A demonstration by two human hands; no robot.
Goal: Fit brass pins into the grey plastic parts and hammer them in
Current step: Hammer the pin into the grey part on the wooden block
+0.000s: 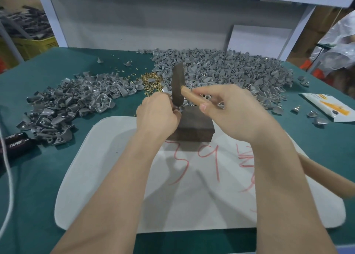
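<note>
Hammer (177, 86) sits just over the dark block (194, 125), right hand (230, 109) fingers curled tight round the wooden handle. Left hand (157, 115) fingers bunch together, pinching a grey plastic part (177, 109) at the block's 10 o'clock corner. Brass pins (150, 81) pile at 11 o'clock beyond.

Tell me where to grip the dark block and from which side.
Best take the dark block by its left and right walls near the front edge, coming from the near side. It lies flat on the white mat, straight-sided, so those walls are parallel. Its far end is taken: the left hand holds a grey part there, under the hammer in the right hand.
</note>
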